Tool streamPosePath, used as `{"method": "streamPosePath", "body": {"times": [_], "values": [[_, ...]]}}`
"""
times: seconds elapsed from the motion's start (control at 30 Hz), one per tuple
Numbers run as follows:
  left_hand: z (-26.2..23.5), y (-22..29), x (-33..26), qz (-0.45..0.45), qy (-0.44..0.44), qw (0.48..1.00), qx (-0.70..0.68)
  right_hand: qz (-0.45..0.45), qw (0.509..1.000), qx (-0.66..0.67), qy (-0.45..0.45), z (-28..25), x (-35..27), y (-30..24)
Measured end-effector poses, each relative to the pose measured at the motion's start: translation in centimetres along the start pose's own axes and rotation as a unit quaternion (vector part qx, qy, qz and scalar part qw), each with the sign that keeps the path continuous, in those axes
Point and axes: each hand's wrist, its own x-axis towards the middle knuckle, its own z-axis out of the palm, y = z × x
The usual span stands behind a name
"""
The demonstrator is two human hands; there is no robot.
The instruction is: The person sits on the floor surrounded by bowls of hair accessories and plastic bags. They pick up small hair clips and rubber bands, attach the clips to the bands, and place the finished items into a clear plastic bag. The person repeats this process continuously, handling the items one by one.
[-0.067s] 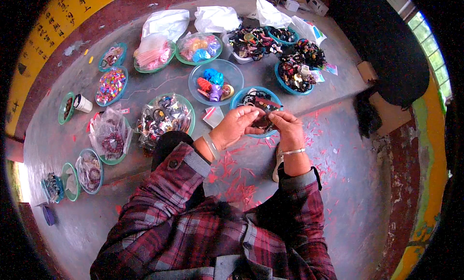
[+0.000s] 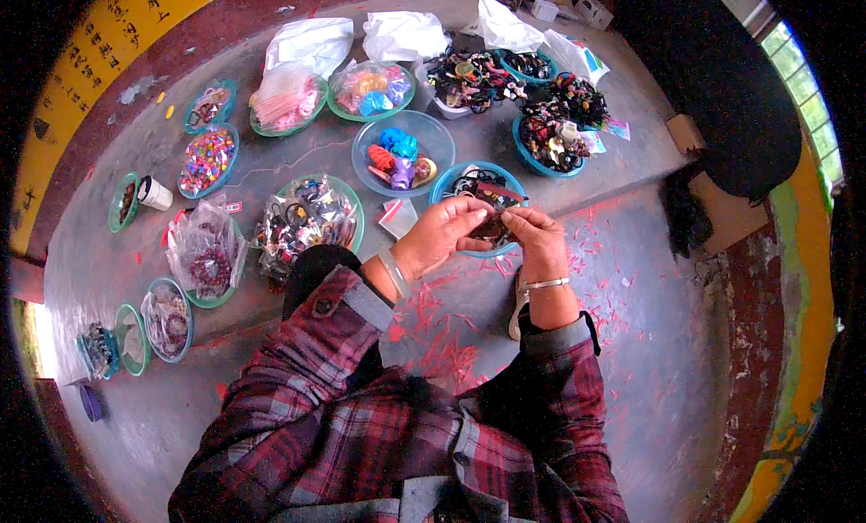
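Observation:
My left hand [image 2: 441, 237] and my right hand [image 2: 538, 240] meet above a blue basin [image 2: 516, 181] that holds black bands like hair ties [image 2: 474, 176]. Both hands are closed, thumbs and fingers pinched around something small and dark between them. Its kind is hidden by the fingers and by the dark contents behind. Close to my left wrist, a small clear bag with a red strip [image 2: 398, 218] lies on the floor. A green basin [image 2: 358, 207] heaped with wrapped accessories stands to the left.
Beyond sits a clear bowl [image 2: 361, 162] with coloured bundles. Basins of black hair ties [image 2: 469, 76] stand at the back right, and white bags [image 2: 309, 46] behind. A bowl of colourful beads [image 2: 206, 160] is on the left. Red scraps [image 2: 442, 347] litter the floor below my hands.

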Motion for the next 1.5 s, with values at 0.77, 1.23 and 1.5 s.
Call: {"method": "streamPosePath", "body": {"times": [0.77, 1.23, 1.5], "values": [[-0.4, 1.1, 0.1, -0.023, 0.096, 0.995, -0.03, -0.049, 0.996, -0.072, -0.031, 0.5, -0.4, -0.2], [-0.2, 1.3, 0.1, 0.011, 0.074, 0.995, -0.067, -0.009, 0.998, -0.048, -0.037, 0.2, -0.1, -0.1], [-0.8, 0.1, 0.3, 0.029, 0.079, 0.995, -0.051, -0.125, 0.95, -0.281, 0.059, -0.2, 0.4, 0.8]]}}
